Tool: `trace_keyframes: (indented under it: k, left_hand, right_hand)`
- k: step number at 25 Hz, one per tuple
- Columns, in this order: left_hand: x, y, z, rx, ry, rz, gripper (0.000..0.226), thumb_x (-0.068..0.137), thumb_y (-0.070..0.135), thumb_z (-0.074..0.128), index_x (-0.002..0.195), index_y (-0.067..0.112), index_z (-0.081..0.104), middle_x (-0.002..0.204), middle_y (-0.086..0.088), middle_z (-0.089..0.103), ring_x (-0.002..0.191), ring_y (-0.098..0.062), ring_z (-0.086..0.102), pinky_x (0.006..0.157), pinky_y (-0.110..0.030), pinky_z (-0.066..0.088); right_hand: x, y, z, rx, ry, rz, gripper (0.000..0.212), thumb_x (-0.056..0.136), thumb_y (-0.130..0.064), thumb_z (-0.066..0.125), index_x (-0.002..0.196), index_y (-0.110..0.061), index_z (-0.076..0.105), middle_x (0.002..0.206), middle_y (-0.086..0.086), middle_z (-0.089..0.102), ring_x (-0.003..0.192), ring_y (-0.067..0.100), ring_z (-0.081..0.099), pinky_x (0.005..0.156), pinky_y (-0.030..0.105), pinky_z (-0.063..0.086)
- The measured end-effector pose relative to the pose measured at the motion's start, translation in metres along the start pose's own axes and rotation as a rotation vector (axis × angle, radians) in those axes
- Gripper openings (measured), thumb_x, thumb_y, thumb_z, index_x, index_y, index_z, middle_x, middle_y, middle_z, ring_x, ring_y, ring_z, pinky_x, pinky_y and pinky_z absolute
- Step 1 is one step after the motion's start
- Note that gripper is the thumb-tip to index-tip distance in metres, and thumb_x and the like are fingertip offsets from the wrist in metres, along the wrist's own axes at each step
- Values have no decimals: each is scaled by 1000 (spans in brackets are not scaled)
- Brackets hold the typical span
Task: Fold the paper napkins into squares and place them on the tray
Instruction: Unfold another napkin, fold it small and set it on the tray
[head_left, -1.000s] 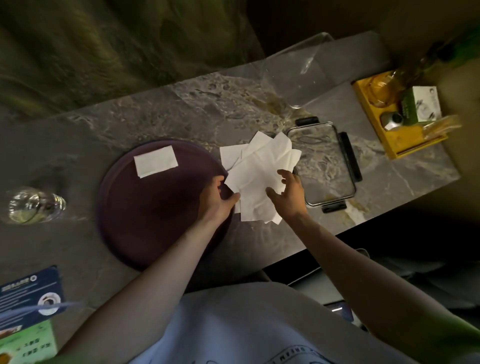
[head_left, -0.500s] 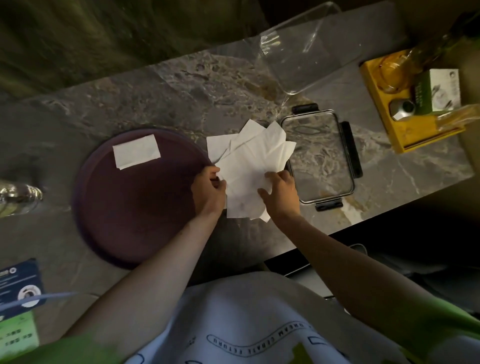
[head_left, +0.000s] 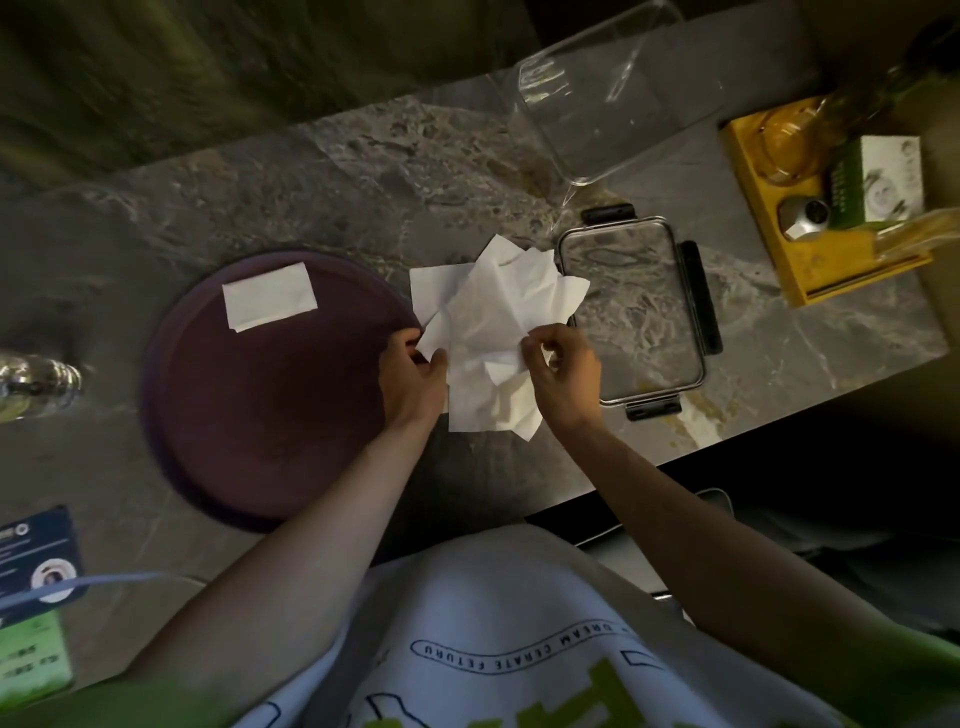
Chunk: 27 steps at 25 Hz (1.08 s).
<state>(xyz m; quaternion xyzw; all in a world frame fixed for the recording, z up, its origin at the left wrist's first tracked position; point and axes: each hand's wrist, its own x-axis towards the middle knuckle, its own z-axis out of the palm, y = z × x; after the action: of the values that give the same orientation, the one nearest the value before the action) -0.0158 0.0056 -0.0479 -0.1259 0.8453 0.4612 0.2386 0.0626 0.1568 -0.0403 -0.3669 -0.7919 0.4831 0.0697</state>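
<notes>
Two bare hands work at a loose pile of white paper napkins (head_left: 493, 332) lying on the grey marbled stone counter (head_left: 322, 171). The right hand (head_left: 563, 379) pinches the near right edge of the topmost crumpled napkin between thumb and curled fingertips (head_left: 535, 345), lifting that edge slightly off the pile. The left hand (head_left: 410, 379) has its thumb and fingers closed on the left corner of the same sheet, its knuckles over the right rim of the round dark purple tray (head_left: 260, 415). The pile sits just beside the tray, on its right, with several sheets fanned out at different angles beneath the top one. One folded white napkin (head_left: 270, 295), rectangular in outline, lies flat on the far left part of the tray, well apart from the hands. Right of the pile, touching its far edge, rests a clear rectangular container lid with black clips (head_left: 639, 317); beyond it stands a clear plastic container (head_left: 618, 93). A yellow tray (head_left: 810, 260) holding small items sits at the far right, and a clear bottle (head_left: 36, 379) lies at the left edge.
</notes>
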Motion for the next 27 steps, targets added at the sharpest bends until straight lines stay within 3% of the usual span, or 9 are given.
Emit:
trace_keyframes:
  k: [4, 7, 10, 12, 14, 17, 20, 24, 27]
  left_hand:
    - [-8, 10, -14, -91, -48, 97, 38, 89, 18, 65, 125, 18, 53, 125, -5, 57, 97, -12, 60, 78, -20, 50]
    - [-16, 25, -37, -238, -74, 122, 40, 89, 19, 66, 127, 18, 53, 119, 4, 56, 96, 0, 57, 71, -6, 45]
    - [-22, 35, -66, -334, -99, 162, 50, 87, 17, 69, 133, 17, 50, 127, -2, 56, 109, -9, 56, 79, -9, 44]
    - [-30, 35, -89, -381, -183, 170, 59, 86, 16, 70, 138, 14, 43, 131, -3, 55, 113, -10, 54, 79, -7, 47]
    - [-38, 34, -106, -418, -321, 138, 65, 85, 26, 72, 141, 14, 41, 132, -1, 57, 116, -11, 56, 82, -11, 48]
    - [-55, 19, -138, -681, -429, 104, 37, 88, 24, 67, 124, 19, 61, 120, -3, 69, 115, -19, 63, 89, -32, 52]
    - [-70, 6, -168, -752, -370, 106, 28, 89, 18, 65, 117, 16, 66, 115, -6, 71, 110, -21, 66, 88, -35, 53]
    - [-81, -17, -208, -672, -264, 151, 17, 88, 13, 67, 104, 16, 71, 105, -4, 75, 103, -21, 69, 91, -39, 52]
    - [-87, -29, -235, -552, -204, 210, 15, 88, 10, 67, 97, 21, 70, 98, 3, 76, 99, -16, 70, 90, -37, 53]
  right_hand:
    - [-10, -26, -8, 357, -99, 35, 3, 90, -23, 62, 88, -21, 63, 107, 0, 67, 100, 21, 64, 80, 29, 51]
    - [-18, -55, -17, 533, -182, 71, 11, 92, -13, 59, 82, -18, 59, 88, -1, 61, 86, 16, 57, 78, 27, 45]
    - [-31, -88, -21, 666, -266, 143, 14, 92, -17, 56, 78, -20, 57, 80, -2, 59, 83, 17, 55, 78, 32, 44]
    - [-43, -109, -20, 754, -329, 166, 20, 96, -10, 49, 77, -17, 53, 71, -6, 61, 72, 11, 59, 70, 25, 48]
    - [-51, -119, -16, 804, -397, 184, 19, 97, -11, 47, 79, -16, 51, 75, -2, 60, 72, 12, 60, 65, 23, 50]
    - [-69, -133, 1, 897, -523, 262, 9, 93, -22, 52, 92, -14, 56, 100, 12, 58, 99, 26, 57, 87, 39, 45]
    - [-89, -141, 21, 977, -613, 313, 23, 93, -23, 53, 113, -13, 54, 114, 18, 56, 108, 31, 55, 93, 41, 45]
    - [-118, -143, 42, 902, -720, 274, 27, 96, -17, 47, 116, -3, 59, 113, 16, 65, 101, 27, 63, 87, 37, 51]
    - [-133, -150, 54, 741, -815, 314, 35, 98, -28, 47, 120, -10, 67, 116, 11, 69, 101, 25, 66, 84, 34, 52]
